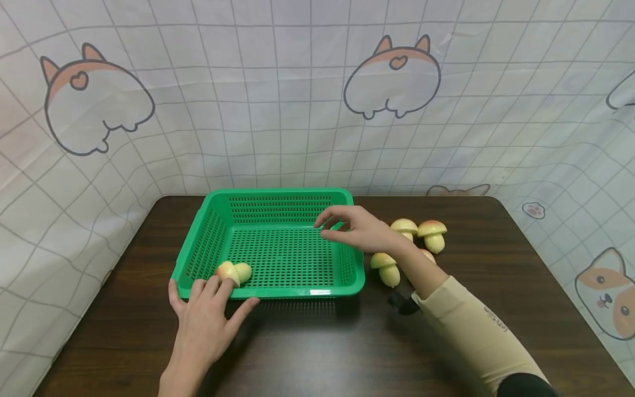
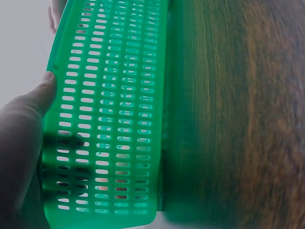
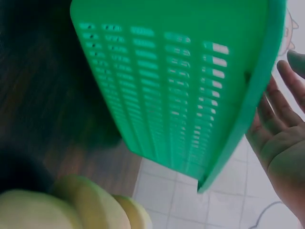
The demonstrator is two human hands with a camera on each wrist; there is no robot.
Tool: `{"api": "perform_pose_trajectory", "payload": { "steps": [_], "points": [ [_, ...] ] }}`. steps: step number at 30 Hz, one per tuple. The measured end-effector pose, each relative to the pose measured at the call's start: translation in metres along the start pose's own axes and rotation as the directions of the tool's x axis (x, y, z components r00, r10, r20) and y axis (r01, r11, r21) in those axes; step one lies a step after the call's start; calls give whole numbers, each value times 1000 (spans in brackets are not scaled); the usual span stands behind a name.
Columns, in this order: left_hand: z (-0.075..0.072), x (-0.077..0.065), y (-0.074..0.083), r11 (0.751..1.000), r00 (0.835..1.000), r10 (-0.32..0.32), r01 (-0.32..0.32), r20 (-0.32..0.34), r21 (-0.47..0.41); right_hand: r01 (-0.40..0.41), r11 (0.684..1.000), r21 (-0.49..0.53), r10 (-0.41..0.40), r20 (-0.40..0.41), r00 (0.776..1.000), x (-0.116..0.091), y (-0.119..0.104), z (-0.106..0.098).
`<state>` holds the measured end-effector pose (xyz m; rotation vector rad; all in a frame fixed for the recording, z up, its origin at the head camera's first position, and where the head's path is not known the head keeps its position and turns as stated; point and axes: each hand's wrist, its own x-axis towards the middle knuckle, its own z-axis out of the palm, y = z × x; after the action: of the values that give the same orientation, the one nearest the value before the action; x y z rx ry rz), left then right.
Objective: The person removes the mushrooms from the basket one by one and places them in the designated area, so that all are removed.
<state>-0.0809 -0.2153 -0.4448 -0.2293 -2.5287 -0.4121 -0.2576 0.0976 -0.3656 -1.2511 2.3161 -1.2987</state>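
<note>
A green plastic basket (image 1: 283, 292) with slotted walls stands on the table. My left hand (image 1: 205, 320) grips its front left rim, fingers over the edge and thumb lying along the outside in the left wrist view. Just inside, by those fingertips, lies a toy-like mushroom (image 1: 233, 272) with a yellow-orange cap and pale stem. My right hand (image 1: 359, 229) hangs over the basket's right rim, fingers loosely bent and holding nothing. Beneath and beside the right forearm, several similar mushrooms (image 1: 386, 269) sit on the table, one partly hidden by the arm.
The dark wooden table (image 1: 307, 347) ends at a white grid-patterned cloth (image 1: 297, 110) with cartoon dogs, hung behind and at the sides. A small black object (image 1: 404, 303) shows by the right sleeve cuff, close to the near mushroom.
</note>
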Motion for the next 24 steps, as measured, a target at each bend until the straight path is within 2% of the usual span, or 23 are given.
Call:
{"api": "perform_pose_trajectory", "payload": {
  "steps": [5,12,24],
  "points": [
    [0,0,0,1000,1000,1,-1,6,1,-11,1000,24,10,40,999,5,0,9],
    [0,0,-1,1000,1000,0,0,13,4,16,999,29,-18,78,997,13,-2,19],
    [1,0,-2,1000,1000,0,0,14,4,36,998,43,-41,107,993,27,-3,33]
  ]
}}
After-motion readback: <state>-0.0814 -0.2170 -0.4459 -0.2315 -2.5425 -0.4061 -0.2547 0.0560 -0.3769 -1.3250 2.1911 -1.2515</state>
